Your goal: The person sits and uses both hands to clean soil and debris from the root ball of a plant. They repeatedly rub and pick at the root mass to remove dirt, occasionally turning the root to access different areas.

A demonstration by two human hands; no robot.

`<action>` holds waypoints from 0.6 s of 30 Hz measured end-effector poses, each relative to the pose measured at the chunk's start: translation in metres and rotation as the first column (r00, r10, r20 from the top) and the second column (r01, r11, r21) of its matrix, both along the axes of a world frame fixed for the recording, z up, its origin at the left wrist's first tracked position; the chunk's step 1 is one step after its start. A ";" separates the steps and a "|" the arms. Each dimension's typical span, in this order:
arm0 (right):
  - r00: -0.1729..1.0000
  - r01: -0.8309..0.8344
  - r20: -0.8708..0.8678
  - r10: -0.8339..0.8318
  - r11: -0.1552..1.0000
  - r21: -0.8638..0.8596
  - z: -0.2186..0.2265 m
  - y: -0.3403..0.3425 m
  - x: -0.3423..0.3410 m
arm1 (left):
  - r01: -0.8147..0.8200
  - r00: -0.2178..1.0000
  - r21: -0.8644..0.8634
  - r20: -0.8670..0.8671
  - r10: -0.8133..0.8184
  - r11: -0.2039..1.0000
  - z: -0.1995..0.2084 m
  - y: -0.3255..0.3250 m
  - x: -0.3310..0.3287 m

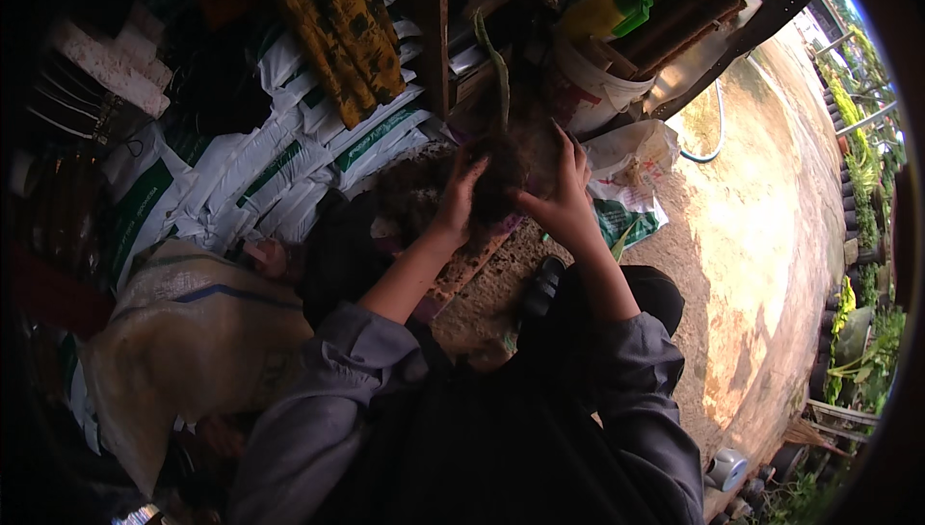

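A dark, soil-covered clump (499, 183) sits between my two hands, and a long narrow green leaf (499, 67) rises above it. My left hand (459, 196) is closed against the clump's left side, fingertips curled onto it. On the other side my right hand (567, 199) has its fingers stretched up and apart, with the thumb reaching to the clump. Loose dark soil (409, 188) is heaped just left of my left hand. Deep shadow hides the clump's underside and what it rests on.
White-and-green plastic bags (289, 164) are stacked at the left, with a stained yellow cloth (342, 39) over them. A pale woven sack (193, 323) lies nearer. A white bucket (597, 91) holding a yellow-green spray bottle (607, 13) stands beyond my right hand. Another person's hand (268, 257) shows at the left.
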State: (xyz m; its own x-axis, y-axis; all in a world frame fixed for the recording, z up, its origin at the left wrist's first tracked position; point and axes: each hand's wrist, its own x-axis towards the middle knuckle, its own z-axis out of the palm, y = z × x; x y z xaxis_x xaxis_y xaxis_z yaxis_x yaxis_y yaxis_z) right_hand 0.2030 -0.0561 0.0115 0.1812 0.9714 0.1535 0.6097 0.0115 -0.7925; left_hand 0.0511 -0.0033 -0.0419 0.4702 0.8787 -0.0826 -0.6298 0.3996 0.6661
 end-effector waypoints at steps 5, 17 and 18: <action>0.989 -0.043 -0.145 0.043 0.999 0.002 0.009 0.004 0.002 | 0.076 0.990 -0.133 0.125 -0.059 0.988 -0.002 0.001 -0.005; 0.968 0.053 0.235 -0.086 0.988 0.144 0.016 -0.002 -0.004 | 0.350 0.811 -0.109 0.532 -0.243 0.930 -0.001 0.004 -0.015; 0.984 0.034 0.172 -0.056 0.990 0.134 0.017 -0.002 -0.002 | 0.350 0.819 -0.120 0.521 -0.241 0.929 -0.002 0.005 -0.016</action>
